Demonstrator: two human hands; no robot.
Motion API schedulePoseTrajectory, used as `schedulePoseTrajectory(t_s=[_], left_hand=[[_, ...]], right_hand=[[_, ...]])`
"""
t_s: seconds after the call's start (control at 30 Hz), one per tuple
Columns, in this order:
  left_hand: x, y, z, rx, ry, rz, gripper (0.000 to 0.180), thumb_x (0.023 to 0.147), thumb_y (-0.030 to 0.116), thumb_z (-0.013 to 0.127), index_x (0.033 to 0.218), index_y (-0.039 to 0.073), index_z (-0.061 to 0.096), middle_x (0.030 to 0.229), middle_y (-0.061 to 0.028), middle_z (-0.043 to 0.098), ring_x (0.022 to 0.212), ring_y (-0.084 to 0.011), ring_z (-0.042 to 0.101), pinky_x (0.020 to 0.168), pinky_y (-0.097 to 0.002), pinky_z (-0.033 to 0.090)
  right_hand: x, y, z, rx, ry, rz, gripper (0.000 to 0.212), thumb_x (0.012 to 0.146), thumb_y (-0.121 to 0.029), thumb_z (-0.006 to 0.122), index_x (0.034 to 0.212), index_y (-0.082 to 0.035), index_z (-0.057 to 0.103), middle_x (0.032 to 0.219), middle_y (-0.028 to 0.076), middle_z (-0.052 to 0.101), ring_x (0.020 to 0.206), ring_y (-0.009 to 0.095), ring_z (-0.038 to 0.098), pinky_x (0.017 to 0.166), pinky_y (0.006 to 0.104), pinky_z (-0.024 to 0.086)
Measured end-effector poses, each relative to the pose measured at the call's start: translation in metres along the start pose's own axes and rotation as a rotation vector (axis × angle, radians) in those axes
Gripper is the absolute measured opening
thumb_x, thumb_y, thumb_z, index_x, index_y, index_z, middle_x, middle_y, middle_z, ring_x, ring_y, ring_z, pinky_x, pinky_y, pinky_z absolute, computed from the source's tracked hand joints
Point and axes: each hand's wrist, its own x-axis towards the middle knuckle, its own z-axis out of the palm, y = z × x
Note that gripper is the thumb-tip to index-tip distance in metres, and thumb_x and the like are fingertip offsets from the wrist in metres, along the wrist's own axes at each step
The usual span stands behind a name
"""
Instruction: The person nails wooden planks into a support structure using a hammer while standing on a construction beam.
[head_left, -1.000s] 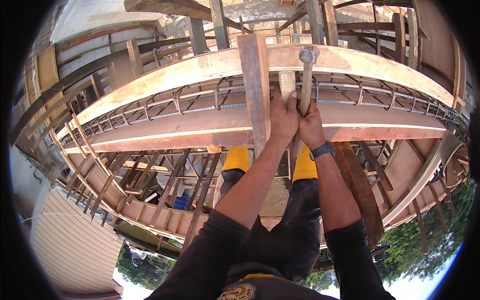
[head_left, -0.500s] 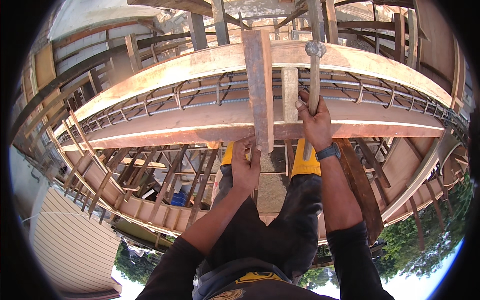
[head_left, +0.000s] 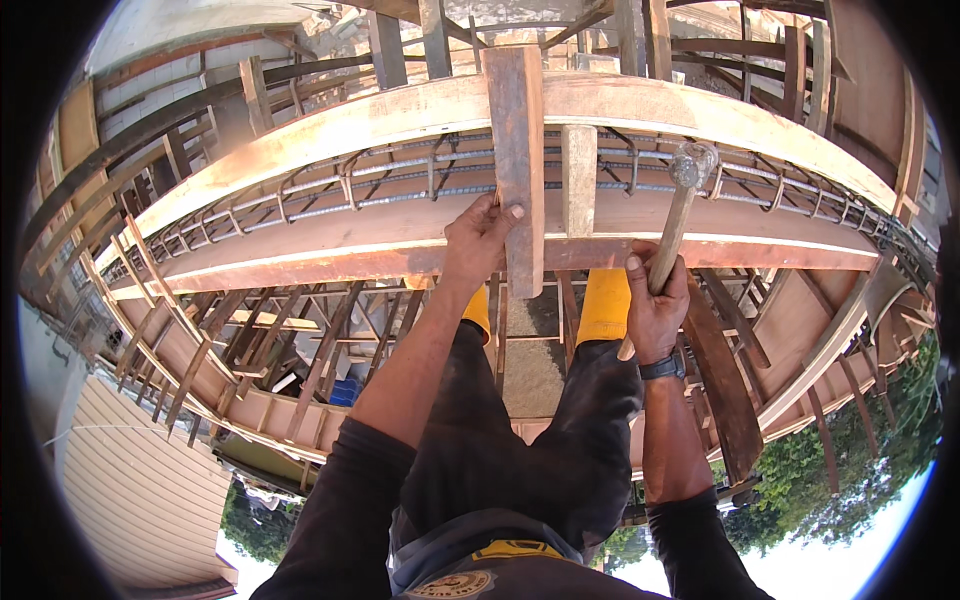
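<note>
Left hand [head_left: 476, 242] has shifted up the dark upright board [head_left: 514, 165] since half a second ago, when it was at the board's lower end. Right hand [head_left: 656, 318] and hammer [head_left: 674, 222] have swung rightward, away from the pale wood block [head_left: 578, 182].

Left hand: fingers curled at the board's left edge, thumb laid on its face; cannot tell whether it clamps the wood. Right hand: closed round the hammer handle, in front of the near formwork board [head_left: 330, 264]. Hammer tilted, head up and to the right, over the rebar cage [head_left: 745, 172] as seen from above.

Dark board lies across both formwork sides, near one and far one [head_left: 370, 115]; its lower end juts past the near side. Pale block just right of it, apart, also crosswise. Yellow boots [head_left: 604, 306] below, dark wristwatch [head_left: 660, 369] on right wrist.
</note>
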Motion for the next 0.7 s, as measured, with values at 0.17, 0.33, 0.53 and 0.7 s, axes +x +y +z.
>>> schedulePoseTrajectory(t_s=[0.17,0.33,0.53,0.7], left_hand=[[0.008,-0.013,-0.004,-0.026,-0.024,-0.018,0.03,0.099,0.019,0.068,0.123,0.001,0.066,0.093,-0.0042,0.072,0.085,-0.0086,0.064,0.077,-0.0253,0.053],[0.011,-0.024,-0.009,-0.144,-0.044,-0.047,0.028,0.099,0.02,0.07,0.12,0.002,0.068,0.098,-0.0032,0.073,0.087,-0.0087,0.064,0.079,-0.0262,0.053],[0.003,-0.015,-0.035,-0.161,-0.037,0.074,0.029,0.099,0.02,0.069,0.12,0.001,0.067,0.107,-0.0029,0.072,0.098,-0.0095,0.065,0.09,-0.0267,0.051],[0.002,-0.012,-0.027,-0.116,-0.069,0.014,0.028,0.099,0.021,0.069,0.12,0.002,0.067,0.101,-0.0011,0.071,0.093,-0.0076,0.063,0.085,-0.0259,0.051]], right_hand=[[-0.038,-0.005,-0.008,-0.012,-0.04,0.052,0.02,0.094,-0.017,0.074,0.1,-0.003,0.061,0.082,0.004,0.063,0.075,0.011,0.058,0.069,0.0283,0.05],[-0.063,-0.009,-0.003,-0.047,-0.113,0.125,0.022,0.092,-0.017,0.076,0.099,-0.003,0.061,0.079,0.004,0.064,0.07,0.012,0.058,0.066,0.0294,0.05],[-0.078,-0.007,0.002,-0.023,-0.159,0.213,0.022,0.091,-0.016,0.077,0.1,-0.003,0.062,0.08,0.008,0.066,0.07,0.016,0.061,0.066,0.0315,0.051],[-0.079,-0.002,-0.003,-0.045,-0.145,0.213,0.023,0.091,-0.016,0.077,0.101,-0.002,0.062,0.079,0.008,0.066,0.068,0.017,0.061,0.064,0.0319,0.05]])
